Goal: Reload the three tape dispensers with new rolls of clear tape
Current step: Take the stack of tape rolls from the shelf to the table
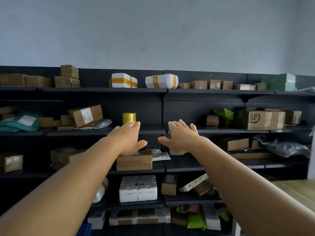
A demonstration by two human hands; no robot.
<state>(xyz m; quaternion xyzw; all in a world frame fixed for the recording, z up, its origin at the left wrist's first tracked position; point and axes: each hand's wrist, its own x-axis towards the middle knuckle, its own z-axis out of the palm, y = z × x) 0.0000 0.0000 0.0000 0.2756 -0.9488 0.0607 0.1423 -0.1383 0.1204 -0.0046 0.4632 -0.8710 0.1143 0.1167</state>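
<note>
Two bare hands reach forward toward a dark shelf unit (163, 99) stacked with parcels. Left hand (127, 137): palm down, fingers straight and close together, thumb out to the side, holding nothing; fingertips overlap the lower edge of a yellow tape roll (129, 118) in the view, contact cannot be told. Right hand (180, 136): palm down, fingers spread wide and straight, thumb pointing toward the left hand, holding nothing. The two thumbs are near each other but apart. The yellow tape roll stands upright on the second shelf from the top, just left of the centre post, with a labelled brown box (86, 114) well to its left. No clear tape roll or tape dispenser can be made out among the goods. Top shelf: two white foam boxes (124, 80) bound with yellow tape, brown cartons on both sides, a green box (279, 82) at far right. Second shelf, right: a brown box marked SF (265, 120) beside a green bag (224, 113). Below the left hand, a brown carton (134, 161) sits on the third shelf. Lower shelf: a white foam box (138, 189).
</note>
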